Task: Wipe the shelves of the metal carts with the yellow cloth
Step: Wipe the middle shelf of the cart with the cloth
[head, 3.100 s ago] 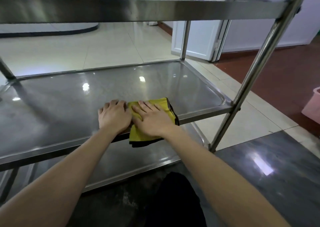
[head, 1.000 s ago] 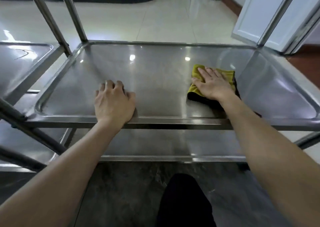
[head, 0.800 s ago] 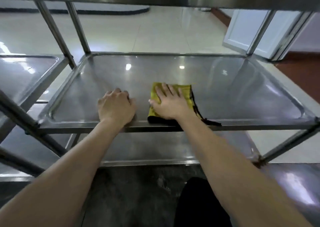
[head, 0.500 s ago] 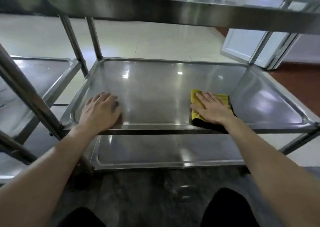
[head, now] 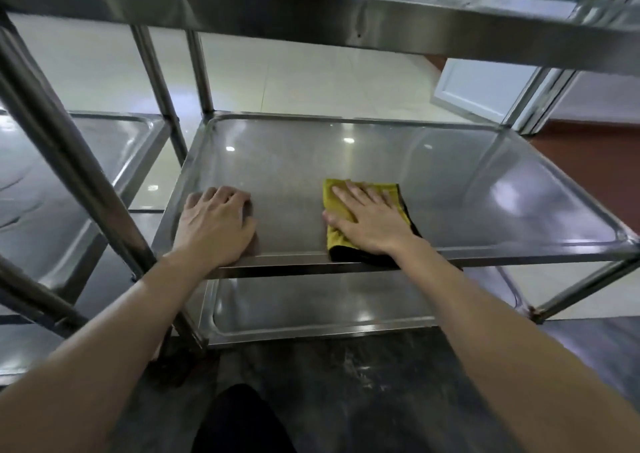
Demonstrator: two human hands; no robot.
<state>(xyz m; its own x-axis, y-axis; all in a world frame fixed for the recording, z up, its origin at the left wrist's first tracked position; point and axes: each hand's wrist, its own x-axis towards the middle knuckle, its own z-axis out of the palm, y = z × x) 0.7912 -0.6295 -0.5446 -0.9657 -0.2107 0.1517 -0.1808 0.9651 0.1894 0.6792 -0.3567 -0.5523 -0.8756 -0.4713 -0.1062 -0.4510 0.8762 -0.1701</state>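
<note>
A person's right hand [head: 372, 222], fingers spread flat, presses the yellow cloth [head: 335, 203] on the middle shelf [head: 485, 189] near its front edge. The left hand [head: 214, 226] rests palm-down, fingers together, bracing. Wiping is underway; the far right area likely needs the next sweep.

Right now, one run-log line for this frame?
stage: wiping middle shelf | right hand: flat on yellow cloth, near front edge | left hand: bare, braced on shelf front-left | lower shelf: bare
</note>
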